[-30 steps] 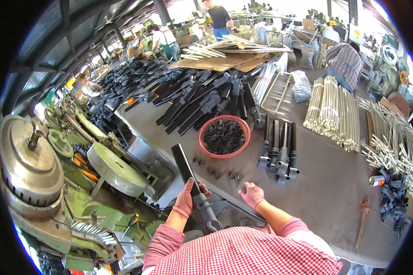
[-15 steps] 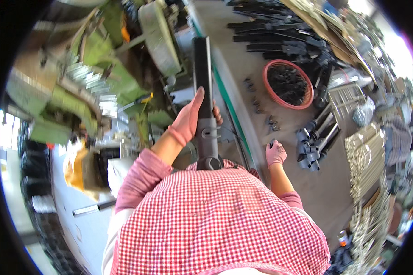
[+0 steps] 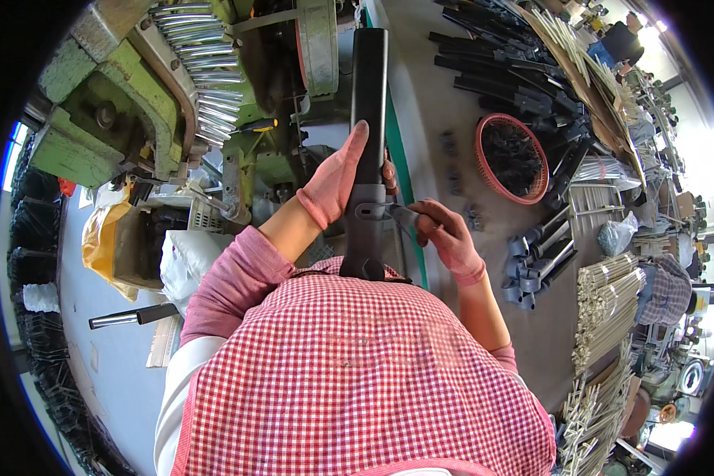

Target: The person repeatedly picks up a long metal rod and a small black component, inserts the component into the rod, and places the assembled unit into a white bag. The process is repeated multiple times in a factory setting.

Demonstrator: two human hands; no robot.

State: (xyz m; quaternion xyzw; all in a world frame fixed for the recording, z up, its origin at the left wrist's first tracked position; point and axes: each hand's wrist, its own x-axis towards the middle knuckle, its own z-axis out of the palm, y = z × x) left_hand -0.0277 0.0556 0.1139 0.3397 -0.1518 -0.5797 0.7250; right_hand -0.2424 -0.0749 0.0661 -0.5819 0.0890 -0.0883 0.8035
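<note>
My left hand (image 3: 331,181), in a pink glove, is wrapped around a long black tube (image 3: 370,83) held upright in front of my apron. A dark plastic fitting (image 3: 363,242) with an oval slot covers the tube's lower end, and its round bottom rests by the apron. In my right hand (image 3: 455,242), also gloved with the fingertips darkened, a small grey lever-like piece (image 3: 404,216) is pinched between thumb and fingers. Its tip lies right beside the slot; whether it touches the fitting I cannot tell.
On the grey table to the right are a red basket (image 3: 480,159) of small black parts, loose small parts (image 3: 474,216), grey-ended tubes (image 3: 523,287) and black tubes (image 3: 484,65). Bundled pale rods (image 3: 607,309) lie beyond. A green machine (image 3: 79,151) stands left.
My right hand has moved left and up from the table to the fitting, bringing the small grey piece. My left hand still grips the tube, which appears slightly higher and farther right.
</note>
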